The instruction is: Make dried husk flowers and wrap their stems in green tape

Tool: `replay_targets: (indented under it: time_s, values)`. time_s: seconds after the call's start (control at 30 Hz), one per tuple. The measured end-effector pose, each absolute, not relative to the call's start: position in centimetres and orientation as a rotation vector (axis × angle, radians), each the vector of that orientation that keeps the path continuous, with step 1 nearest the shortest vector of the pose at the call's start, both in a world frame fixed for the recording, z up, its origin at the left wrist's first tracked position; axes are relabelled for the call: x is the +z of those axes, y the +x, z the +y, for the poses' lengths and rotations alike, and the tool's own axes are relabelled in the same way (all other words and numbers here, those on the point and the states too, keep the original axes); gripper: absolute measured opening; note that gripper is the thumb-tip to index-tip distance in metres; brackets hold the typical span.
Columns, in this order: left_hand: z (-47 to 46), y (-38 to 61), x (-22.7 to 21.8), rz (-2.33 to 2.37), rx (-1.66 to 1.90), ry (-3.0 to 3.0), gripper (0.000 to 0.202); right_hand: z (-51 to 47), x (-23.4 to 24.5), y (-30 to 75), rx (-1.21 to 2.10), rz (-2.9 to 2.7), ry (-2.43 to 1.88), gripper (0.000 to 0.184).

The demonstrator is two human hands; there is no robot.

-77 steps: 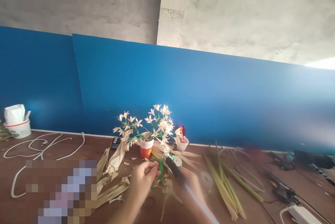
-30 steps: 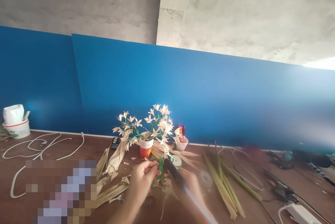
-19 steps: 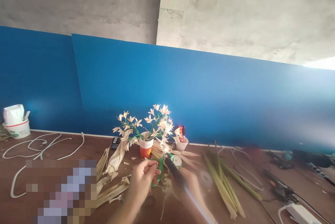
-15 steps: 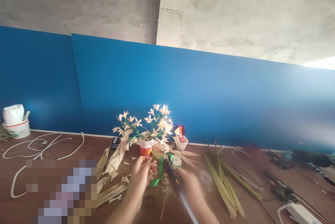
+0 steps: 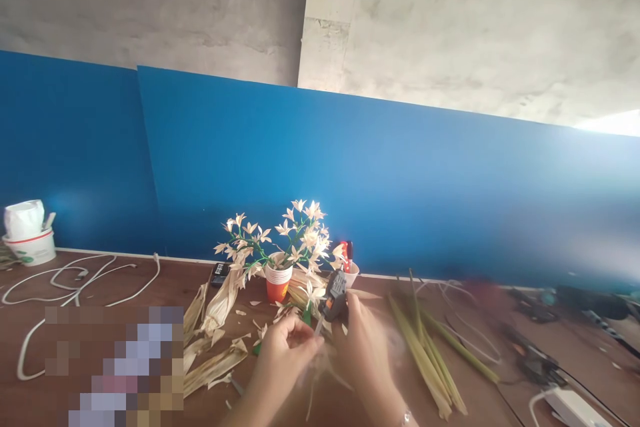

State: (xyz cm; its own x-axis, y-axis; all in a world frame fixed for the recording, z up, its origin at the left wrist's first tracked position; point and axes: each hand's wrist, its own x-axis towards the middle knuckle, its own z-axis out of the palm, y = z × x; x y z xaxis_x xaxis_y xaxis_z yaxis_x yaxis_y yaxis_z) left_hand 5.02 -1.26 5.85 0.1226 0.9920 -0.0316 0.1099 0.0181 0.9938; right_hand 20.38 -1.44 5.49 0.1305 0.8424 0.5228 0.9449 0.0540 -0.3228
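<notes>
A black glue gun (image 5: pixel 334 294) is gripped in my right hand (image 5: pixel 367 347), tilted over the table. A pale translucent glue stick (image 5: pixel 319 326) juts from its lower end towards me. The fingertips of my left hand (image 5: pixel 286 357) pinch together at the free end of that stick. Just beyond my hands, a cream husk flower (image 5: pixel 313 294) and a bit of green tape (image 5: pixel 307 315) show, partly covered. Behind them stands an orange and white paper cup (image 5: pixel 278 284) holding green stems with many cream flowers (image 5: pixel 250 240).
Dried corn husks (image 5: pixel 220 310) lie left of the cup, greenish stalks (image 5: pixel 425 354) to the right. A small white cup (image 5: pixel 351 274) holds a red tool. White cables (image 5: pixel 77 290) and a white tub (image 5: pixel 37 247) are far left. A power strip (image 5: pixel 575 407) sits at right.
The glue gun has swung round, its stick now pointing at my left fingers. My left hand has moved nearer and right, away from the loop of green tape, which has dropped mostly from sight.
</notes>
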Motion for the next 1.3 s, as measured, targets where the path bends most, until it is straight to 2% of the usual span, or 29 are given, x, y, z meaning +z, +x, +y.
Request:
replay_targets:
  time_s: [0.33,0.93,1.07,1.17,1.3]
  values:
    - [-1.3,4.6,6.8,1.178,0.981,1.369,0.016,-1.6,5.2,19.6,-0.215,-1.638,-1.703,0.037]
    - [-1.9,4.5,7.2,0.853,0.88,0.993,0.038,-1.3,4.4,20.2,-0.041,-1.604,-1.5,0.045]
    - [-1.3,4.1,6.9,0.86,0.976,0.999,0.039,-1.4,5.0,20.3,0.202,-1.527,-1.416,0.044]
    - [-0.2,3.5,6.4,0.942,1.108,1.055,0.041,-1.9,5.8,21.0,0.519,-1.468,-1.349,0.038]
    - [0.6,2.9,5.9,1.163,1.076,1.416,0.036,-2.7,6.5,22.3,0.953,-1.286,-1.266,0.029]
